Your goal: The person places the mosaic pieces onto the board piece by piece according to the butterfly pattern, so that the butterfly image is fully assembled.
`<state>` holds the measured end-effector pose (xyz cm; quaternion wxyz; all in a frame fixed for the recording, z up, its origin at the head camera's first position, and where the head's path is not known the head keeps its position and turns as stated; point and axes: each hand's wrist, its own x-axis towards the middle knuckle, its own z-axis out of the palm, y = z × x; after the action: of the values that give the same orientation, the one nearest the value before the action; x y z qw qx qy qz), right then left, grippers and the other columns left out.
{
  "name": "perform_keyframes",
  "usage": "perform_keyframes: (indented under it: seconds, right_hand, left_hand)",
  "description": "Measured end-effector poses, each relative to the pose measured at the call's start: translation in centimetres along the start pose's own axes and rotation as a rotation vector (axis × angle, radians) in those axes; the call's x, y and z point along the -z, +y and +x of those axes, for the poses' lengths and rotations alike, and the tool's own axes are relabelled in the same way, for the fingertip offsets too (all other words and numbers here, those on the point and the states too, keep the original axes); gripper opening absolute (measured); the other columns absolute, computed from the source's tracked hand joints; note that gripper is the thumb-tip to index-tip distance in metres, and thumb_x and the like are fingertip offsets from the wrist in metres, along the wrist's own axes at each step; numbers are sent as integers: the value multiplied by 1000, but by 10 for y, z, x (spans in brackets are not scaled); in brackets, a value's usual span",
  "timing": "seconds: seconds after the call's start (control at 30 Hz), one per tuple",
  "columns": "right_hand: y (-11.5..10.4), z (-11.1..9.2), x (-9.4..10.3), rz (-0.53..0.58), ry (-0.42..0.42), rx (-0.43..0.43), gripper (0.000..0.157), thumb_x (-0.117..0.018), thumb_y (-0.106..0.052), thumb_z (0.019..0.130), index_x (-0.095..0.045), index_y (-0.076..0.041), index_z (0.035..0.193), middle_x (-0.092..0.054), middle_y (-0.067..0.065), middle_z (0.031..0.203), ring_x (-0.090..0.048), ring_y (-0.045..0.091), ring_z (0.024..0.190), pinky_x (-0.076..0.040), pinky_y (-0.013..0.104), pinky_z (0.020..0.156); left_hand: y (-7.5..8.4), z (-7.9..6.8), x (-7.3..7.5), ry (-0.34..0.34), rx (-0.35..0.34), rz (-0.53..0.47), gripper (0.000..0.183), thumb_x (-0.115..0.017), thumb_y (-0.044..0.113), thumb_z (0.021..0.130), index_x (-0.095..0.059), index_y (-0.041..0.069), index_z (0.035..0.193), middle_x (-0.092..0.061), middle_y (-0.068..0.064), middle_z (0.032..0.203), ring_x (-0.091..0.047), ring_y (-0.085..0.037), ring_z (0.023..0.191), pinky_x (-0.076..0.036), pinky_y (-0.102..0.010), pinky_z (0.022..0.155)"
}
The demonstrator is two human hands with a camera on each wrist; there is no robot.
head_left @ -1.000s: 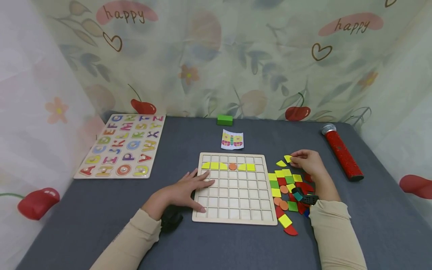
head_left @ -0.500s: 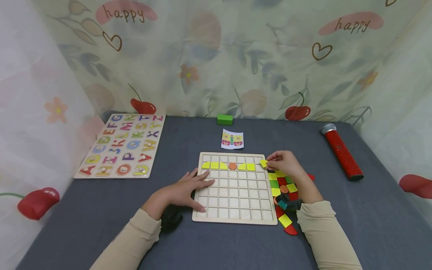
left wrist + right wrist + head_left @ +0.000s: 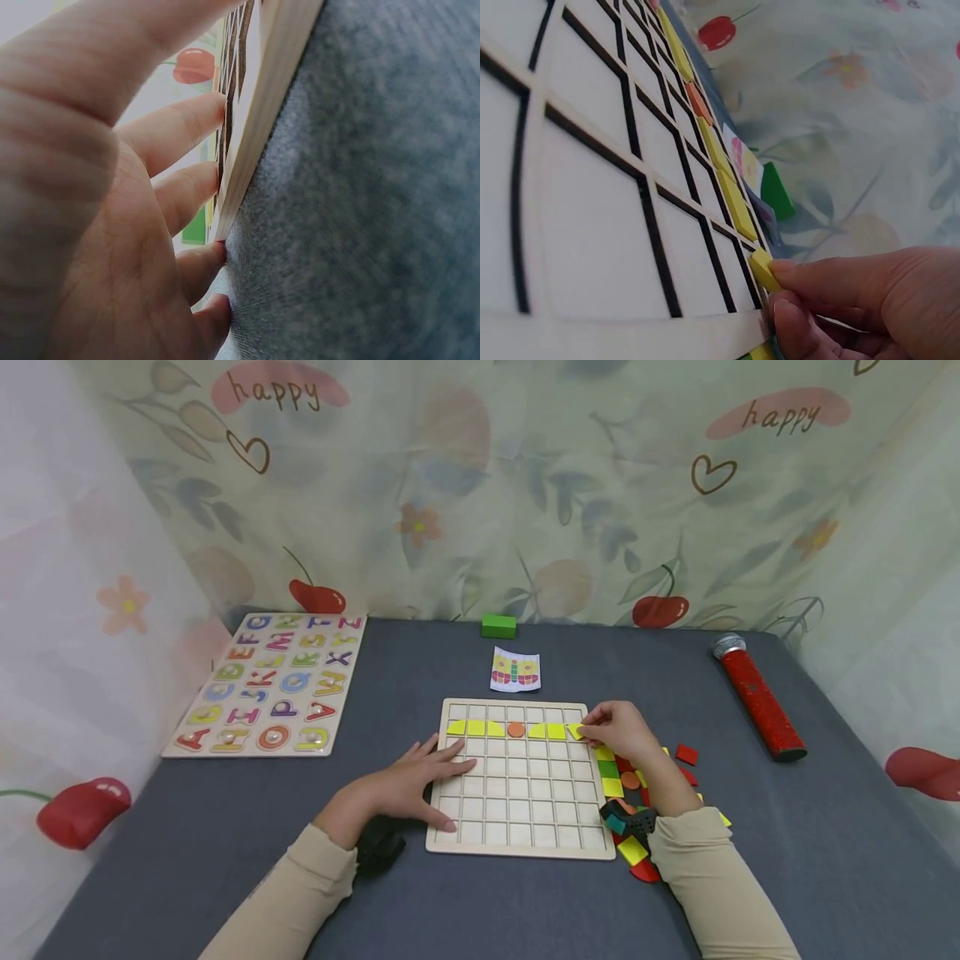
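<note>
A wooden grid board point(image 3: 521, 853) lies on the table. My left hand point(image 3: 408, 783) rests on its left edge, fingers spread; in the left wrist view the fingertips point(image 3: 214, 109) touch the side of the board. Along the board's second row sit yellow tiles point(image 3: 476, 727) and an orange round tile point(image 3: 516, 729). At the right end of that row, my right hand point(image 3: 626, 731) pinches a yellow quarter-circle tile point(image 3: 763, 270) between thumb and finger. In the right wrist view this tile is tilted over the last cell. Part of it is hidden by the fingers.
Loose coloured tiles point(image 3: 632, 852) lie right of the board, partly under the right forearm. Behind the board are a butterfly picture card point(image 3: 515, 669) and a green block point(image 3: 498, 627). An alphabet puzzle board point(image 3: 262, 693) lies left, a red microphone point(image 3: 761, 702) right.
My right hand has carried the yellow quarter-circle tile leftward from the loose tiles to the right end of the board's second row. The left hand has stayed in place.
</note>
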<state>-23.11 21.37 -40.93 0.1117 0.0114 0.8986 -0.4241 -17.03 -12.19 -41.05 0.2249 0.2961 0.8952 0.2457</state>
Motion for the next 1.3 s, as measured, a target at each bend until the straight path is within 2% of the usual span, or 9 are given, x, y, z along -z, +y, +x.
perform_keyframes:
  seconds: [0.17, 0.33, 0.5, 0.67, 0.8, 1.0, 1.17, 1.3]
  right_hand:
    - [1, 0, -3, -39, -6, 1, 16, -67, -12, 86, -67, 2, 95, -65, 12, 86, -60, 11, 62, -52, 21, 61]
    - [4, 0, 4, -51, -31, 47, 19, -68, -13, 85, -69, 2, 97, -67, 14, 90, -61, 10, 65, -54, 22, 63]
    - [14, -4, 21, -62, -142, 122, 25, -68, -14, 84, -69, 4, 101, -69, 15, 94, -63, 13, 72, -54, 25, 66]
    - [23, -6, 33, -95, -227, 132, 30, -71, -13, 81, -68, 4, 106, -69, 13, 95, -60, 14, 71, -51, 25, 65]
    - [28, -5, 35, -133, -252, 133, 34, -73, -13, 80, -67, 4, 108, -67, 10, 88, -52, 14, 65, -45, 24, 60]
    - [33, -6, 36, -157, -251, 175, 28, -72, -12, 80, -68, 3, 103, -57, 4, 70, -46, 15, 60, -39, 23, 54]
    - [33, -7, 36, -130, -280, 212, 27, -72, -12, 80, -67, 5, 101, -51, 2, 66, -44, 14, 58, -38, 22, 52]
    - [32, -7, 39, -103, -313, 210, 23, -71, -11, 81, -64, 4, 97, -55, 3, 70, -47, 13, 59, -42, 22, 55]
  left_hand:
    - [1, 0, 0, -3, -3, -6, 88, -77, 45, 71, -33, 26, 145, -11, 0, 158, 9, -32, 145, 2, -53, 116]
    - [1, 0, 0, -5, -1, -1, 88, -77, 45, 72, -33, 26, 145, -11, 0, 158, 9, -32, 145, 2, -53, 116]
    - [1, 0, 0, -13, -6, -10, 88, -77, 45, 71, -33, 25, 145, -11, -2, 158, 9, -33, 145, 2, -53, 116]
    - [1, 0, 1, -11, -5, -12, 88, -77, 44, 71, -33, 24, 145, -10, -2, 158, 9, -33, 145, 2, -53, 116]
    - [1, -1, 2, -10, -9, -12, 88, -77, 44, 71, -34, 24, 145, -10, -2, 158, 9, -34, 145, 2, -54, 116]
    - [1, -1, 2, -13, -11, -13, 88, -77, 44, 72, -34, 23, 145, -10, -2, 158, 9, -33, 145, 3, -54, 116]
    - [1, -1, 2, -9, -16, -13, 88, -77, 43, 72, -34, 22, 145, -11, -3, 158, 8, -34, 145, 3, -54, 115]
    - [2, -2, 2, -5, -17, -16, 88, -78, 43, 72, -34, 22, 145, -11, -3, 158, 8, -34, 145, 2, -55, 115]
